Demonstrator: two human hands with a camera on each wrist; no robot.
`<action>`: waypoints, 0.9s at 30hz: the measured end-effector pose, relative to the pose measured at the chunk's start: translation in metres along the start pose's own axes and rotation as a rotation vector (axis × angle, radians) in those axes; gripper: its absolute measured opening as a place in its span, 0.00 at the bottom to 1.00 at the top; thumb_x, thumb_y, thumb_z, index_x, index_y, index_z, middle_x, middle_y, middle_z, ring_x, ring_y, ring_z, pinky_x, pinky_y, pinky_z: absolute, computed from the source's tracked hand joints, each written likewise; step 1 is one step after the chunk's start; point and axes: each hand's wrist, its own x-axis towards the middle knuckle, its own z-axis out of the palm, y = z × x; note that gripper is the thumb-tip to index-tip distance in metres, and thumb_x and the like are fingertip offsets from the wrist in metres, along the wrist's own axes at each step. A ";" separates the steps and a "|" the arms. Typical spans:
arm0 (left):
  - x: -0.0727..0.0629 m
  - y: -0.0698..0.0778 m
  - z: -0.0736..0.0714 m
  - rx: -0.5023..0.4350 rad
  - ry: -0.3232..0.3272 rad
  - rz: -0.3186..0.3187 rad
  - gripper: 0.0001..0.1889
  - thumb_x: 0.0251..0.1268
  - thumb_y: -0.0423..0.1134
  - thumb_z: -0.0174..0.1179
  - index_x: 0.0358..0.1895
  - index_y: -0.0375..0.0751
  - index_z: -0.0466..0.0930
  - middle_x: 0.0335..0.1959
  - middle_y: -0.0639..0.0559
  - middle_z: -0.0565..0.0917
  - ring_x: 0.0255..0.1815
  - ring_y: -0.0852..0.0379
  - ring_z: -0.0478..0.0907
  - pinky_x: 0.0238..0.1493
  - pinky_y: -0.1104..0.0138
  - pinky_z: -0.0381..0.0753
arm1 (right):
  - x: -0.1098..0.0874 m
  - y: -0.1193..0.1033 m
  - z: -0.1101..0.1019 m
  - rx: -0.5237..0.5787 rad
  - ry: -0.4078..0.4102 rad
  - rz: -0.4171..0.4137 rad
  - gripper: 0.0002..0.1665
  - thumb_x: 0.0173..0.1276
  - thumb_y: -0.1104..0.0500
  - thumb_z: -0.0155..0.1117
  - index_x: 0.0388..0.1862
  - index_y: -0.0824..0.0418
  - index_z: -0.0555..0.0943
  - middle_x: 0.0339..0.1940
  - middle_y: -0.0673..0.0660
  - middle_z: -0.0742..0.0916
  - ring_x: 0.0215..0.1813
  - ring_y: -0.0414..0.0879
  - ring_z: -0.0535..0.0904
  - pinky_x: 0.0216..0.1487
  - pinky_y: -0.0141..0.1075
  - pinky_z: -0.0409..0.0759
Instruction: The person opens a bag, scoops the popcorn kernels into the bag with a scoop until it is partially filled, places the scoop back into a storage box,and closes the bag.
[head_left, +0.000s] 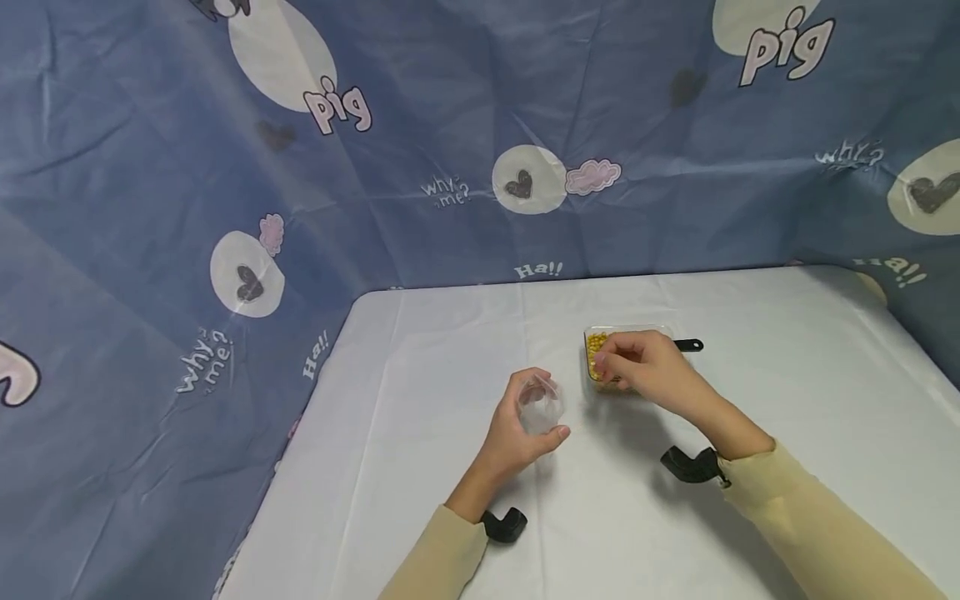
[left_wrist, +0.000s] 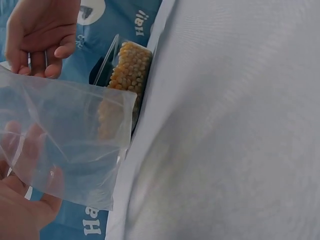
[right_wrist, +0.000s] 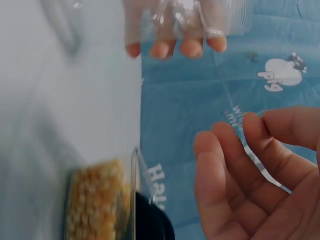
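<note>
Over cloth (head_left: 787,367), left fingers (head_left: 517,384) clasp a bag (head_left: 542,412); empty right fingers (right_wrist: 209,180) bend near corn (left_wrist: 131,67).

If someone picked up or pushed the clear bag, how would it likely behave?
The bag is probably floppy, since its thin film shows creases. It's likely light, as it looks empty. Its smooth, shiny surface may make it somewhat slippery.

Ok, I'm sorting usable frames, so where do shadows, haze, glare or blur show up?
Head view: soft shadows from the right hand and sleeve fall on the white table; left wrist view: the clear bag hazes part of the corn behind it; right wrist view: the corn is blurred, the right hand looks crisper, and bright glints sit on the bag.
</note>
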 end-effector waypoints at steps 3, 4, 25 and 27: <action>-0.001 0.000 -0.001 0.017 0.008 -0.020 0.38 0.55 0.38 0.72 0.69 0.45 0.64 0.56 0.48 0.76 0.61 0.50 0.74 0.66 0.52 0.67 | -0.001 0.006 -0.009 -0.067 0.031 0.012 0.11 0.74 0.53 0.64 0.36 0.58 0.86 0.33 0.60 0.87 0.36 0.56 0.85 0.37 0.45 0.84; -0.001 0.001 -0.001 0.019 0.009 -0.026 0.38 0.55 0.37 0.72 0.69 0.46 0.63 0.56 0.47 0.76 0.61 0.50 0.74 0.66 0.51 0.67 | -0.002 0.008 -0.013 -0.093 0.045 0.009 0.10 0.74 0.52 0.64 0.36 0.56 0.86 0.33 0.59 0.87 0.36 0.55 0.84 0.36 0.44 0.84; 0.000 0.035 -0.006 -0.004 0.020 0.050 0.37 0.55 0.31 0.69 0.67 0.34 0.62 0.56 0.33 0.73 0.58 0.39 0.72 0.65 0.43 0.66 | -0.024 0.055 -0.057 -0.575 0.316 -0.165 0.07 0.69 0.62 0.68 0.44 0.54 0.87 0.36 0.46 0.84 0.33 0.43 0.81 0.31 0.38 0.78; 0.000 0.035 -0.006 -0.003 0.021 0.052 0.37 0.54 0.30 0.69 0.67 0.31 0.61 0.56 0.33 0.73 0.58 0.40 0.72 0.65 0.44 0.66 | -0.023 0.059 -0.057 -0.610 0.320 -0.187 0.08 0.67 0.63 0.69 0.44 0.54 0.87 0.38 0.47 0.84 0.35 0.44 0.80 0.32 0.41 0.77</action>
